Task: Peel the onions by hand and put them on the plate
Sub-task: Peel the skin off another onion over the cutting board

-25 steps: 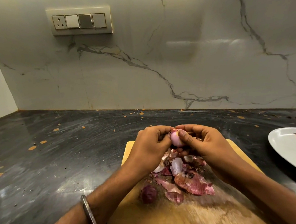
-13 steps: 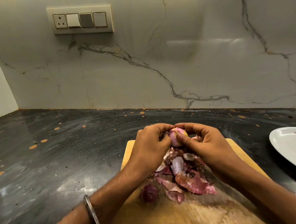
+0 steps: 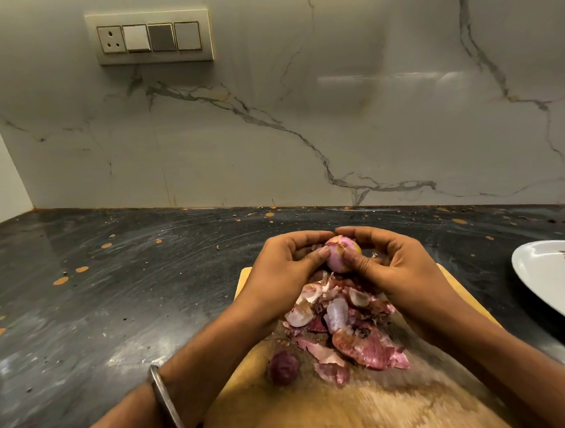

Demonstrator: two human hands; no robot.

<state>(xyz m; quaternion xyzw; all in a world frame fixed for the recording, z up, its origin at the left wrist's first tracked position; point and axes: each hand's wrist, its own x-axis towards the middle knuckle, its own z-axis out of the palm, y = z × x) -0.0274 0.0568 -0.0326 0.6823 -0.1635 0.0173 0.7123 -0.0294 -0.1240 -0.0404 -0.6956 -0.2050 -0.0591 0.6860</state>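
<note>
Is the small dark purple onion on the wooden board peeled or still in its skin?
Still in its skin: the small dark purple onion looks dull and dark, lying untouched beside the loose peels.

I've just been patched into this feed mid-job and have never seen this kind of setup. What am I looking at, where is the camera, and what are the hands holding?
There is no machine here. A person works with bare hands, and the one camera sits on their head, looking forward and down.

Both hands hold a small onion above a wooden cutting board: the left hand cups it and the right hand grips it, thumbs on its pale, mostly peeled surface.

On the board lie a heap of peelings and one dark onion with its skin on. The board rests on a dark counter. At the right edge is a white plate, only partly in view. A switch panel is on the wall behind.
</note>
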